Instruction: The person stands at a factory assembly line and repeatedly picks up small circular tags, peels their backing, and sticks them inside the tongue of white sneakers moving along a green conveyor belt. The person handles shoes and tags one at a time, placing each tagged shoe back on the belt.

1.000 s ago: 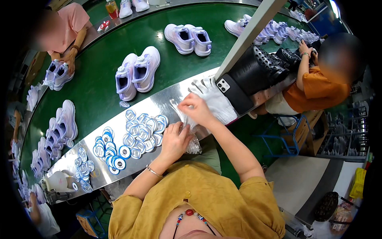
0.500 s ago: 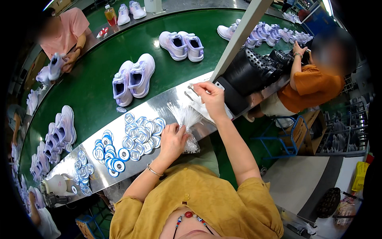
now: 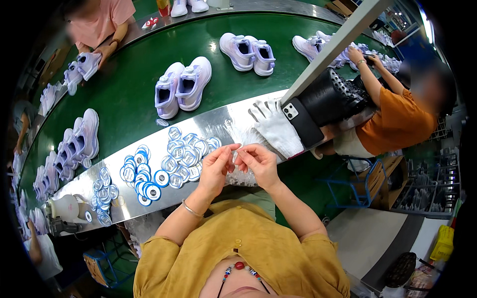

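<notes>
My left hand (image 3: 214, 168) and my right hand (image 3: 259, 165) meet in front of my chest, fingertips pinched almost against each other. Whatever is between them is too small and thin to make out. Behind and beneath them, a bundle of thin clear-white plastic strands (image 3: 243, 132) lies at the metal ledge's near edge, partly hidden by my fingers. Left of my left hand, round white-and-blue tags (image 3: 178, 164) are heaped, with more tags (image 3: 151, 190) fanned alongside. A white glove (image 3: 279, 130) rests flat beyond my right hand.
On the green conveyor (image 3: 134, 94) stand pairs of pale lilac sneakers (image 3: 197, 79). A slanted grey post (image 3: 334, 48) rises beside a black phone (image 3: 291, 110) and bulky black perforated objects (image 3: 318, 92). A person in orange (image 3: 397, 114) works at right, another in pink (image 3: 107, 22) across the belt.
My right hand has come back from near the glove to meet my left hand. My left hand has lifted off the strand bundle. The whole view has shifted slightly.
</notes>
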The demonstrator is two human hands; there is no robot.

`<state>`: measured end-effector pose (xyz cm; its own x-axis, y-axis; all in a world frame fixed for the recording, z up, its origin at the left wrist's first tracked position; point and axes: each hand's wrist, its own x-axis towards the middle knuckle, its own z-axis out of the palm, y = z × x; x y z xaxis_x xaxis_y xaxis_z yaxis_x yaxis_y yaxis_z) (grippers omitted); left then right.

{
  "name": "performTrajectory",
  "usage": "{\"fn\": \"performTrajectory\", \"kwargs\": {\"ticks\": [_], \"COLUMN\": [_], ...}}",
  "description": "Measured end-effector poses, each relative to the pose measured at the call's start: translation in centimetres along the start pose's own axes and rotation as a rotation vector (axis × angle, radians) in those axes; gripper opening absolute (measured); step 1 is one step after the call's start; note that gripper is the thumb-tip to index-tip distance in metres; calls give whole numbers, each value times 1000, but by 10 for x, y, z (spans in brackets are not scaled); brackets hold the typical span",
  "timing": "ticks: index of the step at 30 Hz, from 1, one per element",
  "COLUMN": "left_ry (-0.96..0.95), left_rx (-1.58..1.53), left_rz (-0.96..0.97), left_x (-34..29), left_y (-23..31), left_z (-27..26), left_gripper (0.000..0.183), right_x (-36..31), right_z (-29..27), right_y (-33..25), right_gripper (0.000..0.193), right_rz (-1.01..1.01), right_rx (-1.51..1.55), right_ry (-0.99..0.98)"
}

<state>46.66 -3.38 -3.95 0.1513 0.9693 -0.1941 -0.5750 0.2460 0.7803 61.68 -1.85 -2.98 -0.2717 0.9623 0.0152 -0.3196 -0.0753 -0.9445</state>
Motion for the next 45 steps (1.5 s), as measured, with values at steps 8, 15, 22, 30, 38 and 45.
{"fn": "performTrajectory", "kwargs": {"ticks": [8,15,22,30,38,45], "left_ry": [141,109,384,233,296,289], "left_rx": [388,561,1520,1431,680,694], "left_rz": [135,352,596,399,72,79], "left_x": [-20,-33,-22,-3,-5,-12], "left_y": [-2,-1,47,67,75,80], "left_z": [-25,-35,-108,-132,-132,-124], "left_gripper": [17,12,37,43,10,16], "right_x": [11,25,47,51,65,88], "right_z": [-6,46,50,57,81,94], "right_y": [-14,17,18,45,59,67], "right_gripper": [28,10,12,12,14,11], "right_rz": [48,-51,207,134,88,132], "right_rx": [-418,-408,-175,-364,-480,-442], "right_ry": [38,-204,-168,-157,-95,-155]}}
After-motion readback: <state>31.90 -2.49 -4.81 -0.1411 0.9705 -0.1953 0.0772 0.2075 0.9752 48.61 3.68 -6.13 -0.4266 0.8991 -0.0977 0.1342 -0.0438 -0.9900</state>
